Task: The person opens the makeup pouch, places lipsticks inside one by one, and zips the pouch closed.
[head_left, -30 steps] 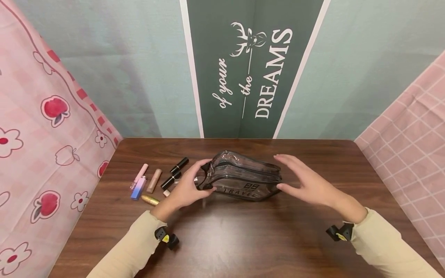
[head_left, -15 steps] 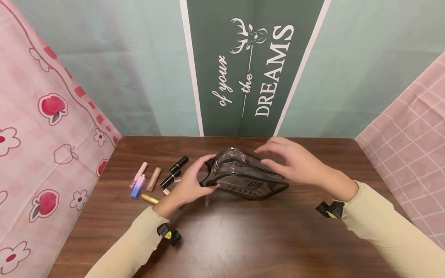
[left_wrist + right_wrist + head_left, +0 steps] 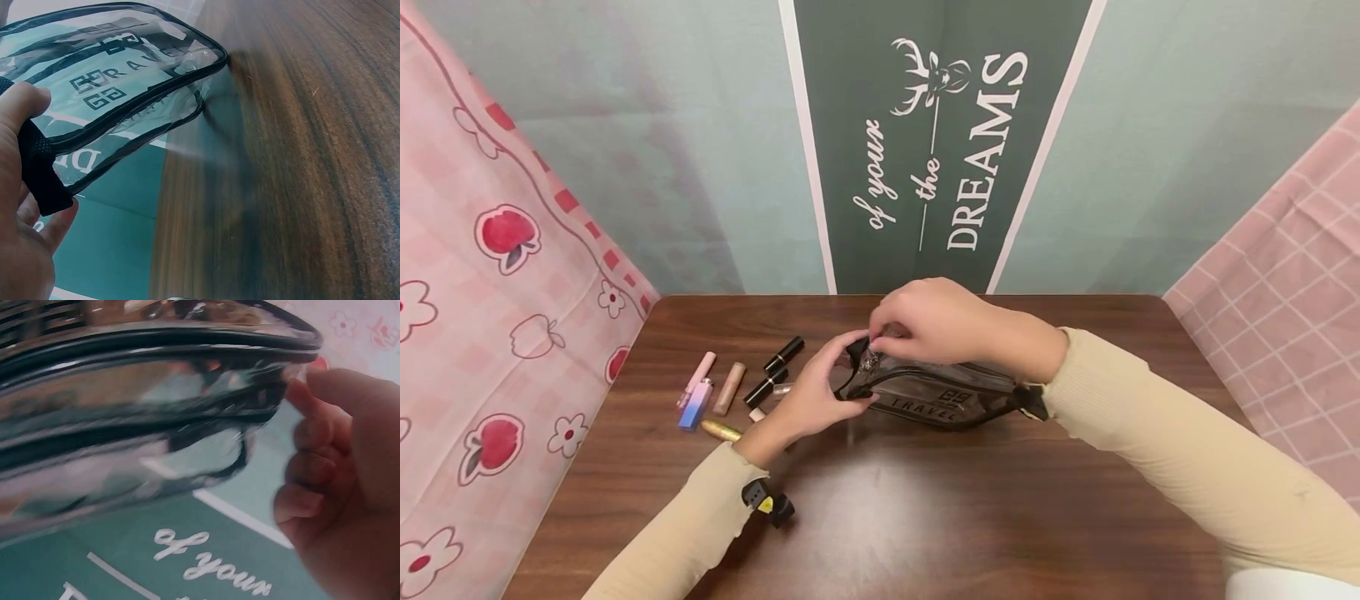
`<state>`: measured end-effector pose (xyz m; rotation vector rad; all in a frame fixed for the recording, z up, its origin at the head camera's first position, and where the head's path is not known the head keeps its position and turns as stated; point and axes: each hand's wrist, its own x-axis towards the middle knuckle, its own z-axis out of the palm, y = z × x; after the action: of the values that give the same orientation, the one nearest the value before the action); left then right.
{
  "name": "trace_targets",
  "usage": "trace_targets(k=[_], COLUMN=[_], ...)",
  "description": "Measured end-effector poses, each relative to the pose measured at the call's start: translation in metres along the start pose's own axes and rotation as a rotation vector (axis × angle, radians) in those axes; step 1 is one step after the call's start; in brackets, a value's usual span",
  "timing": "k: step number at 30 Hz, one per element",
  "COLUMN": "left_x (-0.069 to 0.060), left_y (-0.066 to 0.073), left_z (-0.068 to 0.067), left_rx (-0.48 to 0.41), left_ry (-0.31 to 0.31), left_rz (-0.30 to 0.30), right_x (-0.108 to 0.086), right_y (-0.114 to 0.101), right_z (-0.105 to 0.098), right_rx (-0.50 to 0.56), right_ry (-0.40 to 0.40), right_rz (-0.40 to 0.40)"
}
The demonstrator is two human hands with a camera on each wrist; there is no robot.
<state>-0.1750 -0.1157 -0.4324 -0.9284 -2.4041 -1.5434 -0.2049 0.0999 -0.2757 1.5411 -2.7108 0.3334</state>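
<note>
A clear travel bag (image 3: 940, 400) with black piping and the word TRAVEL stands on the table, slightly tilted. My left hand (image 3: 812, 392) grips its left end; in the left wrist view, thumb and fingers hold the black fabric strap (image 3: 40, 169) there. My right hand (image 3: 936, 321) reaches across the bag's top to that same end. In the right wrist view, the right hand's thumb and index finger pinch at the end of the zipper (image 3: 275, 353), apparently on its pull, mostly covered by the fingertips. The other right fingers are curled.
Left of the bag lie a pink tube (image 3: 702, 371), a blue-purple tube (image 3: 696, 406), a brown tube (image 3: 730, 389), two black tubes (image 3: 784, 354) and a gold tube (image 3: 721, 430). The wooden table (image 3: 887, 517) ends at a curtain (image 3: 730, 167) behind.
My right hand has moved left from beyond the bag's right end, over its top to the left end, and its fingers have closed in a pinch. The left hand keeps its grip.
</note>
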Motion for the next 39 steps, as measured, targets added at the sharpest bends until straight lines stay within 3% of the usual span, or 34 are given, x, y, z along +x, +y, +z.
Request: trace_targets(k=[5,12,17,28,39], left_x=[0.002,0.004,0.004,0.005,0.005], left_y=[0.002,0.003,0.003,0.005,0.004], left_z=[-0.001,-0.002,-0.002,0.0,0.001], left_rx=[0.029,0.025,0.009,0.011,0.053], left_ry=[-0.012,-0.024,-0.031,-0.037,-0.045], left_rz=[-0.019,-0.04,-0.031,-0.02,-0.021], right_x=[0.021,0.032,0.034,0.035,0.041], right_y=[-0.008,-0.014,-0.017,-0.018,-0.026], right_z=[0.0,0.001,-0.002,-0.002,-0.001], right_rx=[0.003,-0.07,-0.064,-0.037,-0.111], right_ry=[-0.143,-0.252,-0.323,-0.385,-0.454], right_rz=[0.067,0.124,0.152,0.179,0.228])
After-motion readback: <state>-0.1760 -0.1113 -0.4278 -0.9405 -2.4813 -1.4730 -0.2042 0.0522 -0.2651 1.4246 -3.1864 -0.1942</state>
